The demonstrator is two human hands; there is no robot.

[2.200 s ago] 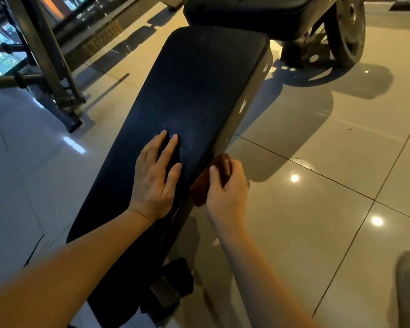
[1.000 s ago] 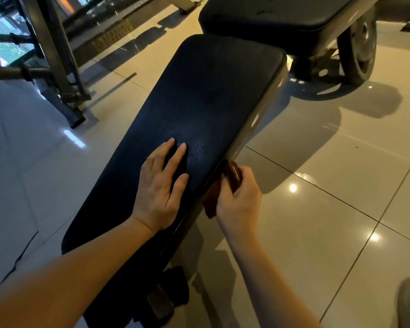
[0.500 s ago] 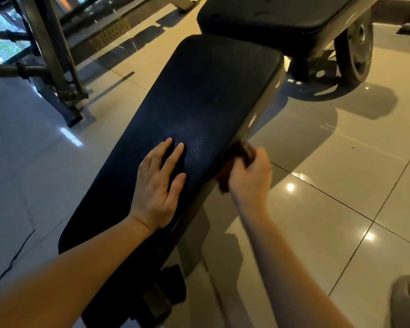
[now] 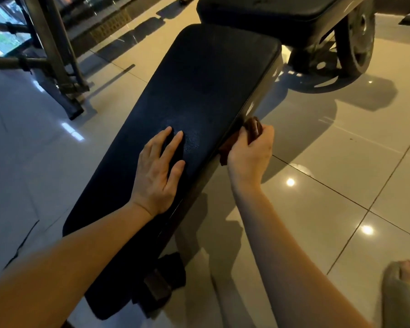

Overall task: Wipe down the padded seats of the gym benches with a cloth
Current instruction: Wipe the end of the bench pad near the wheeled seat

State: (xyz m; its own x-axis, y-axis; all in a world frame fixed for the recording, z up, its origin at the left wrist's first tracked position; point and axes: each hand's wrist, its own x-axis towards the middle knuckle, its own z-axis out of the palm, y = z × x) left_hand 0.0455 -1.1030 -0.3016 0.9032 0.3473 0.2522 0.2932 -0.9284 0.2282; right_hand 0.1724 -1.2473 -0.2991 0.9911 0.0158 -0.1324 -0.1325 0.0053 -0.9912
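Observation:
A long black padded bench pad (image 4: 199,86) runs from the lower left up toward the middle. My left hand (image 4: 159,171) lies flat on its top, fingers straight and spread. My right hand (image 4: 249,155) grips a dark reddish-brown cloth (image 4: 252,130) and presses it against the pad's right side edge. Much of the cloth is hidden by my fingers and the pad's edge. A second black padded seat (image 4: 277,13) sits just beyond the far end of the long pad.
A bench wheel (image 4: 355,39) and frame stand at the upper right. A metal rack with bars (image 4: 55,58) stands at the upper left. Glossy floor tiles (image 4: 329,143) surround the bench. A foot in a grey sandal (image 4: 405,294) shows at the lower right.
My right hand has slid the cloth along the pad's right side edge, away from me toward the far end. My left hand has stayed flat on the pad.

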